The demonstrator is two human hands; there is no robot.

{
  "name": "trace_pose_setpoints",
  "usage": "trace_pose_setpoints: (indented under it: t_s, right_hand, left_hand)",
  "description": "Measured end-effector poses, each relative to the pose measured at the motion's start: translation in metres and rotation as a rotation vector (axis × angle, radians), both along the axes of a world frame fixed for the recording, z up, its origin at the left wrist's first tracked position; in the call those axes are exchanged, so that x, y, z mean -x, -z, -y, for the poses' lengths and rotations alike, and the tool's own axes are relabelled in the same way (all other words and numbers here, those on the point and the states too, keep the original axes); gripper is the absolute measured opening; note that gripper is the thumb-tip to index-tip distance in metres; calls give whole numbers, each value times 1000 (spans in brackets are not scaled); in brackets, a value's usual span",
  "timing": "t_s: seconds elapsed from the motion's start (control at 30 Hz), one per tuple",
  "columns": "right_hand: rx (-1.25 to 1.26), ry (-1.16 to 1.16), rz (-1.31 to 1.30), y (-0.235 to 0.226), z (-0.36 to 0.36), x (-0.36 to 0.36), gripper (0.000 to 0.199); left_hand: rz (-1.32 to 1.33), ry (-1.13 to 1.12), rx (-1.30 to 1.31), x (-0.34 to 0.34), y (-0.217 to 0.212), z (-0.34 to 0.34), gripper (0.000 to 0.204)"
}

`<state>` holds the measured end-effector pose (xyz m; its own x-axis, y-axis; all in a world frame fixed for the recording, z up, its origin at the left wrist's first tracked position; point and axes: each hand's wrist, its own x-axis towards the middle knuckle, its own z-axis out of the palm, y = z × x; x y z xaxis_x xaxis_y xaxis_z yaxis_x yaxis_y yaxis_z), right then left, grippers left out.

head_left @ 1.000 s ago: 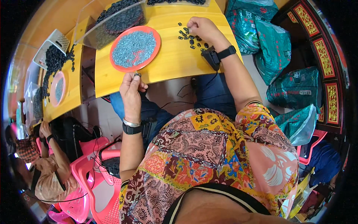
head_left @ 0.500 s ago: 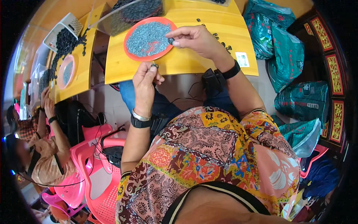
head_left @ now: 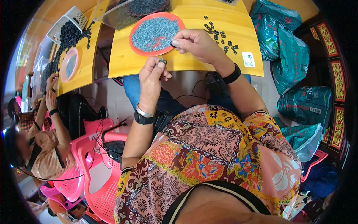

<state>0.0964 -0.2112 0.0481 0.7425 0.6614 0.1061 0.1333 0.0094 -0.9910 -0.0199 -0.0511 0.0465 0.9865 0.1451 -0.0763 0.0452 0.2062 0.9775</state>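
Observation:
My left hand (head_left: 152, 76) pinches a small black plastic piece (head_left: 162, 62) just past the near rim of the red plate; a thin metal screw seems to stand up from it. The red plate (head_left: 182, 27) is heaped with small silvery screws (head_left: 154, 31). At its right edge my right hand (head_left: 197, 43) has thumb and fingers closed on another small black piece (head_left: 173, 44), partly hidden by the fingertips. Several black plastic pieces (head_left: 223, 36) lie scattered on the yellow table (head_left: 123, 67), beyond and right of my right hand.
A clear bin (head_left: 123, 18) of black pieces stands behind the plate. To the left, a co-worker (head_left: 48, 149) sits at another table with a pink plate (head_left: 77, 56), a white basket (head_left: 80, 16) and black pieces. Green bags (head_left: 291, 59) stand at right; a pink chair (head_left: 106, 194) is at left.
The view has shifted slightly, bringing more of the scattered black pieces into sight. Both hands keep their pinches near the plate. The co-worker's far hand has moved at the left table.

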Motion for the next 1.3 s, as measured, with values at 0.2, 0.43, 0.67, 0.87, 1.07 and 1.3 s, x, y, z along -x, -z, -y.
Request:
trace_pose_setpoints:
  t_s: [0.2,0.43,0.67,0.87,1.07,1.3]
  right_hand:
    - [-136,-101,-267,3,-7,6,19]
    - [-123,-115,-208,0,-9,8,23]
    - [-166,-131,-277,1,-8,7,24]
    - [-142,-120,-180,5,-11,8,20]
    - [-105,-139,-121,4,-11,10,19]
    - [-70,-130,-68,-2,-9,13,19]
  left_hand:
    - [-9,5,-34,1,0,1,10]
    - [0,-8,-117,0,0,-2,11]
    - [-77,36,-264,0,-4,-4,13]
    - [-50,15,-257,-1,-2,-2,12]
    - [-46,30,-265,-2,1,-4,12]
    - [-43,45,-262,-1,-1,-3,12]
